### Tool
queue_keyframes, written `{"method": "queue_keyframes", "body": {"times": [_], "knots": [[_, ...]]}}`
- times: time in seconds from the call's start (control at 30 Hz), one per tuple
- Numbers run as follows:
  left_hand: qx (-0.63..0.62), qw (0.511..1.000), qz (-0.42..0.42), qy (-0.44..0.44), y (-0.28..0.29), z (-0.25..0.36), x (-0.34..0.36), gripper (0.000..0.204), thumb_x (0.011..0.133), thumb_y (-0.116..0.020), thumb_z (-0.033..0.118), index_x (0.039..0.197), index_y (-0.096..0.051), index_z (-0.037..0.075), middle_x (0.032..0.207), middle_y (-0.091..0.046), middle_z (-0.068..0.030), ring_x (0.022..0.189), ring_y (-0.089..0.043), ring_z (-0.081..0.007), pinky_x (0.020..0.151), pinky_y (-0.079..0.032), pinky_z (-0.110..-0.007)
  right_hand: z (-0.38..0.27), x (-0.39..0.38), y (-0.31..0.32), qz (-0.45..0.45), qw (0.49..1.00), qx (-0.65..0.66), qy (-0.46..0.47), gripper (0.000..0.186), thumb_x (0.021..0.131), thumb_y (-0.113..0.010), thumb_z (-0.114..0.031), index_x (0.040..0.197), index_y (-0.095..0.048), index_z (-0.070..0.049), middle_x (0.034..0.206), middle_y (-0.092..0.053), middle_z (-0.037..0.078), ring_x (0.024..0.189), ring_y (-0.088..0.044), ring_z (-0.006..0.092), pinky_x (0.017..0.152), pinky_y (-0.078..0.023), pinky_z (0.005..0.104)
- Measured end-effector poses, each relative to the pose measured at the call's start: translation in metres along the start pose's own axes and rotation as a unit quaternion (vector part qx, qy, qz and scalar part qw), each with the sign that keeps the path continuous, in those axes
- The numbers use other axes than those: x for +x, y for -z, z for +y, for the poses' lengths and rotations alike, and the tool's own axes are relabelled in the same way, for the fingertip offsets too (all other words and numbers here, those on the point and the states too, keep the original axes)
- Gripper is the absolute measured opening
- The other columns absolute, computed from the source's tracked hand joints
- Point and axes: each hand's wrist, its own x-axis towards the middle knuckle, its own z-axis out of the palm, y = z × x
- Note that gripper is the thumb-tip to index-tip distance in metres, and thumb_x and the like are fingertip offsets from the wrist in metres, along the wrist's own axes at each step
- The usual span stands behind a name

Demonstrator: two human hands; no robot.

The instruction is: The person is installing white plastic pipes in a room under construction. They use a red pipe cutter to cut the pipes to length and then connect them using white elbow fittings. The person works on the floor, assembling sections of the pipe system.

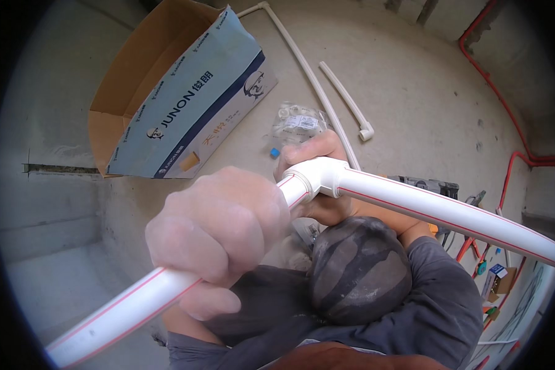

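Red-striped white pipe [126, 306] is being gripped at lower left by the left hand [219, 225], its fingers being wrapped tightly around it. Beyond, an open cardboard box [213, 74] is being seen on the concrete floor [413, 98]. At centre, before a clear bag of fittings [299, 131], the pipe's upper end is being held in a white angled fitting [320, 174], which is being clasped from behind by the right hand [311, 150], its fingers curled and partly hidden. Rightward, a second striped pipe [450, 214] is being held in the fitting's other end.
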Motion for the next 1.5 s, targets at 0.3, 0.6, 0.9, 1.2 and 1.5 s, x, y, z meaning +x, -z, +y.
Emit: {"method": "queue_keyframes", "body": {"times": [0.3, 0.6, 0.9, 1.2, 1.5], "knots": [[0.065, 0.997, -0.025, -0.02, -0.007, 0.003, -0.009, 0.04, 0.084, -0.077, 0.023, 0.062, -0.045, 0.012, 0.059, -0.055, -0.0031, 0.045, -0.055, -0.0156, 0.052, -0.054, -0.032, -0.008, 0.007, -0.006, -0.011, 0.999, -0.004, -0.033, 0.067, 0.076, -0.089, -0.003, 0.125, -0.043, -0.008, 0.094, -0.056, 0.009, 0.081, -0.058, 0.0162, 0.071, -0.047, 0.031], [0.092, 0.992, -0.064, -0.051, -0.008, -0.004, -0.01, 0.037, 0.089, -0.074, 0.023, 0.067, -0.047, 0.011, 0.06, -0.056, -0.003, 0.045, -0.055, -0.0164, 0.052, -0.053, -0.032, -0.013, 0.003, -0.004, 0.008, 0.998, 0.006, -0.069, 0.069, 0.073, -0.094, -0.007, 0.124, -0.047, -0.009, 0.104, -0.058, 0.006, 0.09, -0.061, 0.013, 0.077, -0.048, 0.0284], [0.025, 0.999, 0.024, -0.013, 0.001, -0.008, -0.005, 0.036, 0.085, -0.076, 0.021, 0.069, -0.044, 0.015, 0.058, -0.053, 0.0023, 0.044, -0.051, -0.0114, 0.053, -0.052, -0.029, -0.007, 0.002, 0.003, -0.035, 0.996, -0.05, -0.067, 0.076, 0.075, -0.092, -0.005, 0.132, -0.043, -0.008, 0.105, -0.057, 0.004, 0.088, -0.058, 0.0115, 0.075, -0.046, 0.0271], [-0.119, 0.987, 0.0, 0.112, 0.031, -0.021, 0.043, 0.024, 0.094, -0.061, 0.026, 0.085, -0.042, 0.015, 0.066, -0.048, 0.004, 0.052, -0.046, -0.0081, 0.056, -0.048, -0.026, -0.004, -0.002, -0.008, -0.024, 0.987, 0.12, -0.1, 0.045, 0.106, -0.056, -0.021, 0.142, -0.032, -0.009, 0.098, -0.054, 0.01, 0.068, -0.05, 0.0114, 0.057, -0.042, 0.0254], [-0.254, 0.925, 0.194, 0.205, 0.038, -0.04, 0.05, 0.026, 0.095, -0.053, 0.019, 0.073, -0.039, 0.013, 0.058, -0.038, 0.0034, 0.048, -0.039, -0.01, 0.049, -0.041, -0.028, -0.01, -0.008, -0.021, 0.044, 0.982, 0.046, -0.176, 0.062, 0.105, -0.056, -0.046, 0.147, -0.033, -0.007, 0.088, -0.056, 0.012, 0.06, -0.05, 0.0147, 0.05, -0.041, 0.0268]]}}
